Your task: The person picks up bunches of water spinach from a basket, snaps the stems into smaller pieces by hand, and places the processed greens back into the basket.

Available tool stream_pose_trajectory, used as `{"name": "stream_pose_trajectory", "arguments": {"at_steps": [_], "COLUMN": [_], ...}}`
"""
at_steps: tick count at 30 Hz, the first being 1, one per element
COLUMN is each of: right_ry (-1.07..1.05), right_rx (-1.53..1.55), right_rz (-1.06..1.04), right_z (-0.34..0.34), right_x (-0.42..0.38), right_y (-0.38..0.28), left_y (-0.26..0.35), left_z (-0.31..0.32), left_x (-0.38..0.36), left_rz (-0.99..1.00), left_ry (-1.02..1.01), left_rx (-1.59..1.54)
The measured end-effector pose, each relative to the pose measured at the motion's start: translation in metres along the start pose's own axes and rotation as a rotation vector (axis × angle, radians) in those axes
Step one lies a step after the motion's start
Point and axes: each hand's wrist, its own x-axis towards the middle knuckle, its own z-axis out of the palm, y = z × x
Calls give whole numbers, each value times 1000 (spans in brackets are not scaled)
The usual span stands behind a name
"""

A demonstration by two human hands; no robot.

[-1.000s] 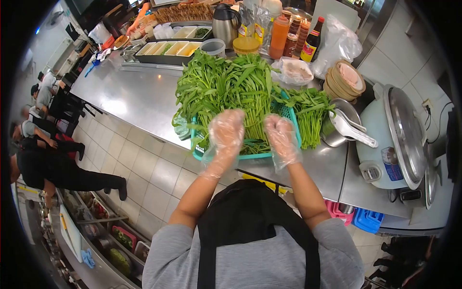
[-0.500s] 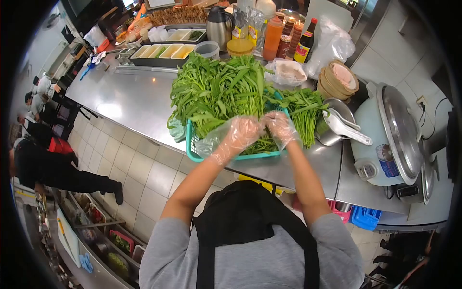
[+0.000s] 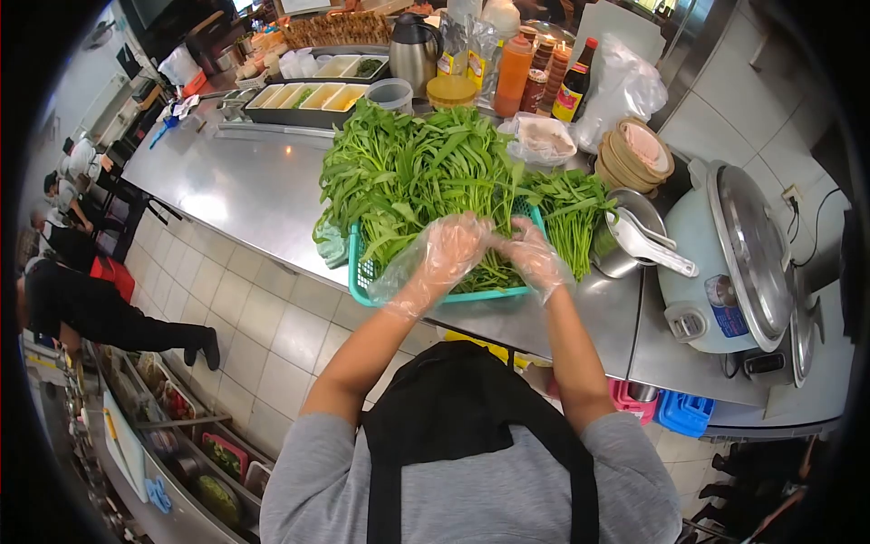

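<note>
Over the teal basket (image 3: 362, 272) on the steel counter (image 3: 227, 190), both gloved hands met. The left hand (image 3: 453, 247) and right hand (image 3: 530, 254) pinched water spinach stems (image 3: 494, 267) between their fingertips, above the heaped greens.

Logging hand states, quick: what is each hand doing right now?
Left hand: gloved, fingers curled over the greens in the basket; firm grip cannot be told.
Right hand: gloved, on the same greens; grip cannot be told.

Bright, even overhead light glares off the steel counter (image 3: 227, 186) (fisheye edges bend, corners black).
</note>
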Motion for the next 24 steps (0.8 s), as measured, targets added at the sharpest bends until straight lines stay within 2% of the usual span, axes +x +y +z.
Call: {"name": "stream_pose_trajectory", "arguments": {"at_steps": [2, 3, 6, 8, 10, 11, 13, 14, 15, 16, 17, 18, 19, 20, 22, 24], "right_ry": [-32, -28, 4, 116, 64, 49, 28, 63, 104, 119, 61, 44, 27, 59, 88, 98], "right_rx": [76, 79, 80, -90, -27, -20, -46, -43, -27, 104, 169, 261, 317, 361, 426, 525], "right_rz": [46, 13, -34, -82, -45, -62, -127, -240, -389, -351, -360, -427, -401, -384, -400, -317], "right_z": [-4, -8, -21, -28, -25, -24, -23, -20, -15, -8, -5, -3, -5, -6, -6, -8], "right_x": [0, -1, -17, -30, -14, -12, -10, -4, 6, 4, 11, 6, -1, -7, -7, -9], "right_y": [3, 0, -25, -47, -27, -24, -16, -3, 3, 1, 8, 2, -9, -16, -29, -33], "left_y": [-1, -3, -5, -4, -7, -7, -6, -16, -4, -1, 0, -4, -4, -3, -7, -7], "left_z": [1, -2, 1, 0, 7, 9, 14, 46, 10, 5, 8, 7, 5, -6, -3, -17], "left_x": [8, 14, 20, 19, 19, 19, 16, 7, 14, 19, 24, 25, 25, 25, 24, 21], "left_rz": [180, 205, 158, 126, 131, 124, 3, 73, -15, 5, -25, -1, 71, 61, 24, -32], "left_ry": [223, 74, 19, 52, -98, -86, -102, 190, 53, 132, 86, -53, -3, -20, -38, -78], "left_rx": [81, 26, -35, -80, 36, 39, -133, -264, -233, -166, -133, -200, -315, -348, -342, -269]}}
